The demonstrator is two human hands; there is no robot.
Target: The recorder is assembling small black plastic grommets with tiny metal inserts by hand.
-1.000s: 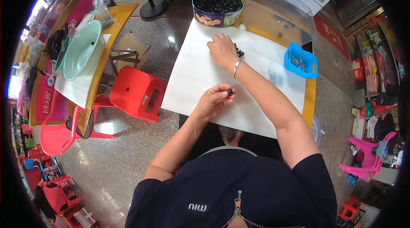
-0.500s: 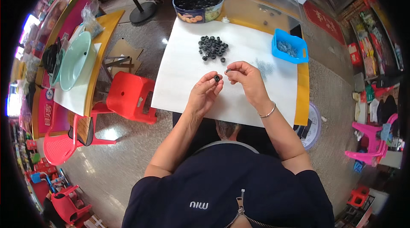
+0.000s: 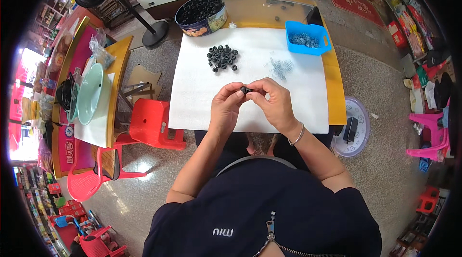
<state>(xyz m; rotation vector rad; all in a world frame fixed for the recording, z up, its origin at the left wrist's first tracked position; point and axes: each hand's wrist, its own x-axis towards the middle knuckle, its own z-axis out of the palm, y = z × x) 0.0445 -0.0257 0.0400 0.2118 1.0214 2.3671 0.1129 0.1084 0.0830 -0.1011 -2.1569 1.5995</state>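
Observation:
Both hands meet over the near part of the white sheet. My left hand pinches a small round black part between thumb and fingertips. From the other side, my right hand closes its thumb and forefinger on the same part; anything tiny between those fingertips is hidden. Beyond my left hand lies a loose pile of similar black parts, some showing a centre hole. Farther right, a thin scatter of tiny greyish pieces is spread on the sheet.
At the back left stands an oval tin full of black parts. A blue basket of small grey pieces sits back right, near a clear plastic box. Left of the table are a red stool and a side table with a green basin.
My right hand has come in to the black part held by my left; a gap separated them before. The view has shifted, showing more of the room behind.

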